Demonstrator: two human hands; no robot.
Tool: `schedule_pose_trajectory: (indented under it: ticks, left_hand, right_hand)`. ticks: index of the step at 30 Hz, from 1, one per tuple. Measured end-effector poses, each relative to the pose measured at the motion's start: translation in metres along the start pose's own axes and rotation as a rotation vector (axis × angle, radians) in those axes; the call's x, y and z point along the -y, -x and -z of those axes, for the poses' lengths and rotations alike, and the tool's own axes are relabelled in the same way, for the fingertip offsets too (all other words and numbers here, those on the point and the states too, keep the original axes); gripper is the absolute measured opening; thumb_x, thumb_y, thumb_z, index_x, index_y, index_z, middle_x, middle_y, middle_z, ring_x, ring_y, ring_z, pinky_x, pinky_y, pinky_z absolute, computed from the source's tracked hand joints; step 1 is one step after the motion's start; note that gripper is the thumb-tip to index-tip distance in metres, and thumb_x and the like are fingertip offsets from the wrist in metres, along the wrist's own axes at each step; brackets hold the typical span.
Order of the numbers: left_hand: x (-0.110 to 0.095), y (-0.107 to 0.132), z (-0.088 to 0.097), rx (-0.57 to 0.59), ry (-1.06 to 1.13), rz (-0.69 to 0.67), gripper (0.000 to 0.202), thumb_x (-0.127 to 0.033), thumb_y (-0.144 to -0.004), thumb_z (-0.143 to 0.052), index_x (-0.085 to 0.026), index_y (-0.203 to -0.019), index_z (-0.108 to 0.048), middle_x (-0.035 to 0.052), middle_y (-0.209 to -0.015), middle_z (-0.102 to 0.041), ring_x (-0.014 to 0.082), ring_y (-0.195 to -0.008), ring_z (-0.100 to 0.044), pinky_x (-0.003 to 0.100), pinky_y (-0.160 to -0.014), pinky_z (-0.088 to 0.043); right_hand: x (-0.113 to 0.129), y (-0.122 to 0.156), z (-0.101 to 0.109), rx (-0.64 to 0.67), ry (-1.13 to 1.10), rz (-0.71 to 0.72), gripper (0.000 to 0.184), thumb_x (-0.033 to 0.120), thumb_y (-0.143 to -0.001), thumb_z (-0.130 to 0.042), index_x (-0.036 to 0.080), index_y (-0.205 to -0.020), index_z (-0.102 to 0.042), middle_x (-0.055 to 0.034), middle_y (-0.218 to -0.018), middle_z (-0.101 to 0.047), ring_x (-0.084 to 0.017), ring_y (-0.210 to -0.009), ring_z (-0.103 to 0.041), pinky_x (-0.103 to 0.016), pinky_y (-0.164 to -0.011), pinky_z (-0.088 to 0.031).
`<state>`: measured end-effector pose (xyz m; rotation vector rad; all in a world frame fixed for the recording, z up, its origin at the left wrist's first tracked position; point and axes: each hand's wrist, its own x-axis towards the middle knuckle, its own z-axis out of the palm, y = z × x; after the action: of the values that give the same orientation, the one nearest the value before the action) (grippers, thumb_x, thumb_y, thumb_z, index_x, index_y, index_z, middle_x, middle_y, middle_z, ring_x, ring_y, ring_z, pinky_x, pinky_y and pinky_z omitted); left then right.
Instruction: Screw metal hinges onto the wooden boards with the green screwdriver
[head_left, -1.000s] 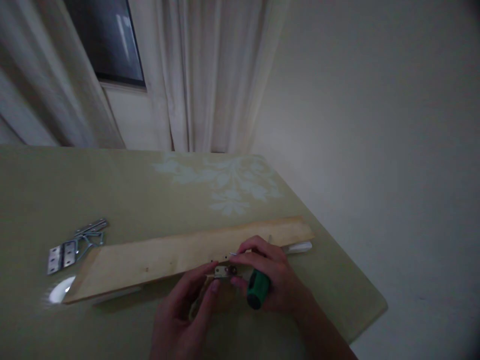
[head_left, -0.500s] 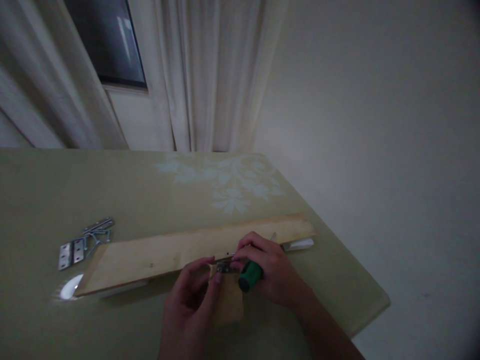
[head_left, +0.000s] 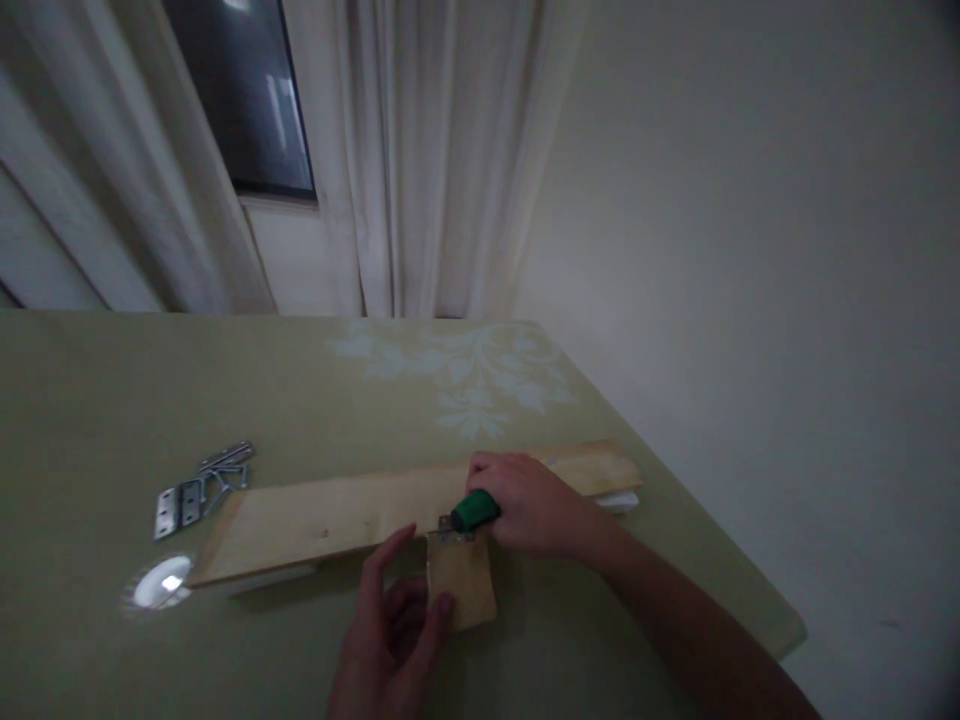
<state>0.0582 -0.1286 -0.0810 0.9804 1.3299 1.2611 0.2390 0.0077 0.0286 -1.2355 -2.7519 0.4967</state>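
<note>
A green-handled screwdriver [head_left: 475, 510] is gripped in my right hand [head_left: 529, 500], its handle low over a small metal hinge [head_left: 454, 537]. The hinge lies where a small wooden block [head_left: 463, 585] meets the near edge of a long wooden board [head_left: 300, 510]. The handle and my hand hide part of the hinge, and the screwdriver's tip cannot be made out. My left hand [head_left: 397, 615] pinches the left side of the block, thumb on its top face and curled fingers beside it. Its index finger reaches up toward the board's edge.
Left of the board lie metal hinges [head_left: 178, 508] and several loose screws [head_left: 221, 480]. White supports [head_left: 274, 577] show under the board. A shiny round spot [head_left: 161, 583] is by its left end. The green table [head_left: 112, 400] ends at a wall on the right; curtains [head_left: 450, 150] hang behind.
My right hand has turned over the screwdriver, bringing the handle up and left over the hinge. My left thumb has slid down from the hinge onto the block. The view has shifted slightly.
</note>
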Motion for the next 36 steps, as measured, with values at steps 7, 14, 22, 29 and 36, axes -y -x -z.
schedule_pose_trajectory:
  ticks: [7, 14, 22, 29, 36]
  left_hand:
    - [-0.014, -0.025, 0.043, 0.067, -0.969, -0.84, 0.041, -0.045, -0.117, -0.052, -0.028, -0.153, -0.062, 0.0009, -0.091, -0.084, 0.0177, -0.065, -0.079, 0.025, -0.058, -0.059]
    - [-0.014, -0.03, 0.012, -0.073, -1.172, -1.309, 0.041, -0.039, -0.12, -0.045, -0.018, -0.137, -0.075, 0.0085, -0.135, -0.083, 0.0249, -0.125, -0.074, 0.039, -0.114, -0.05]
    - [-0.007, -0.028, 0.022, 0.027, -1.208, -1.346, 0.043, -0.018, -0.115, -0.043, -0.014, -0.143, -0.076, 0.0125, -0.152, -0.075, 0.0281, -0.149, -0.06, 0.046, -0.14, -0.025]
    - [-0.009, -0.029, 0.02, 0.003, -1.229, -1.347, 0.04, -0.019, -0.114, -0.048, -0.011, -0.143, -0.074, 0.0147, -0.149, -0.077, 0.0284, -0.143, -0.065, 0.044, -0.14, -0.024]
    - [-0.004, -0.024, 0.015, 0.001, -1.26, -1.286, 0.046, -0.018, -0.112, -0.046, -0.014, -0.151, -0.069, 0.0144, -0.154, -0.073, 0.0294, -0.145, -0.063, 0.044, -0.141, -0.021]
  right_hand:
    - [-0.001, -0.004, 0.005, 0.071, 0.011, 0.016, 0.013, 0.007, -0.082, -0.071, 0.018, -0.086, -0.074, -0.006, -0.103, -0.076, -0.021, -0.089, -0.068, -0.03, -0.074, -0.039]
    - [-0.006, -0.003, -0.001, 0.074, -0.038, -0.002, 0.016, 0.005, -0.081, -0.071, 0.018, -0.089, -0.076, -0.0065, -0.106, -0.077, -0.021, -0.092, -0.069, -0.03, -0.079, -0.042]
    - [-0.012, -0.005, -0.003, 0.038, -0.127, -0.049, 0.006, 0.016, -0.088, -0.08, 0.018, -0.085, -0.076, -0.0055, -0.097, -0.077, -0.021, -0.088, -0.068, -0.03, -0.078, -0.041]
    - [-0.015, -0.003, 0.004, 0.005, -0.223, -0.016, 0.007, 0.014, -0.088, -0.081, 0.019, -0.092, -0.078, -0.0043, -0.097, -0.078, -0.021, -0.092, -0.069, -0.029, -0.081, -0.043]
    - [-0.012, 0.001, 0.022, 0.006, -0.406, 0.055, 0.024, 0.007, -0.087, -0.076, 0.02, -0.107, -0.083, -0.0042, -0.107, -0.086, -0.022, -0.101, -0.077, -0.03, -0.091, -0.051]
